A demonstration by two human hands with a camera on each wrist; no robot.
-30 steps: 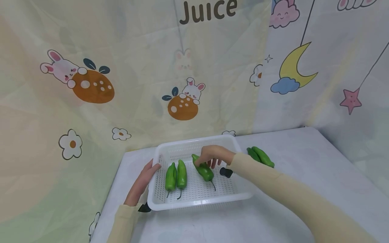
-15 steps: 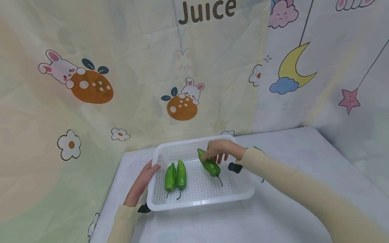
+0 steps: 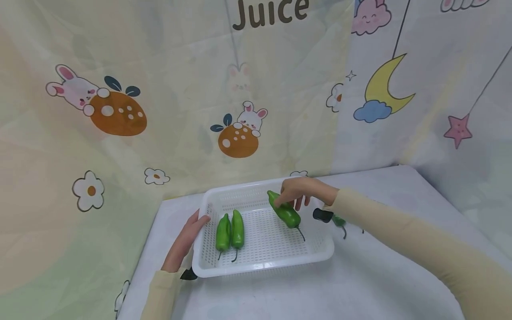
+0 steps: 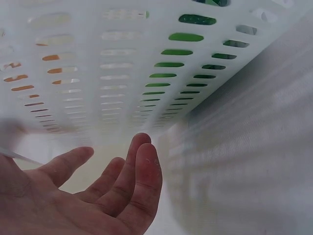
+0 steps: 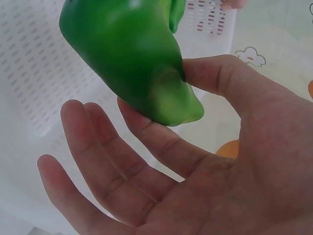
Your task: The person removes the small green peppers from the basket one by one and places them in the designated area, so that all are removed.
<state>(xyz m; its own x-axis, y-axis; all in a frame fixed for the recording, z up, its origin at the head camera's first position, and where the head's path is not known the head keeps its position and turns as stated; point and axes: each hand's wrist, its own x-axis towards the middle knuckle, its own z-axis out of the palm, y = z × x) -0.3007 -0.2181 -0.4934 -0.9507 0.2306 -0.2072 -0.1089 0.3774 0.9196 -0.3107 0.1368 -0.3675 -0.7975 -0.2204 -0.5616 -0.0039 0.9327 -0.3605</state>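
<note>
Green pepper [image 3: 290,216] in right hand [image 3: 297,190], over white basket [image 3: 262,240]

Pinches with the right grip [image 3: 297,191] and rests the left grip [image 3: 188,238] loosely open-fingered.

Stretches the right arm [image 3: 404,242], cream-sleeved to the wrist, forward and inward, letting the hand droop with its back uppermost; presses the right thumb [image 5: 210,73] and forefinger [image 5: 161,139] toward each other, curving the three remaining fingers [image 5: 80,132] gently alongside, with the little finger [image 5: 63,193] set apart from its neighbours. Extends the left arm [image 3: 162,291], likewise sleeved, forward; holds the left thumb [image 4: 68,164] away from softly bent left fingers [image 4: 148,166].
</note>
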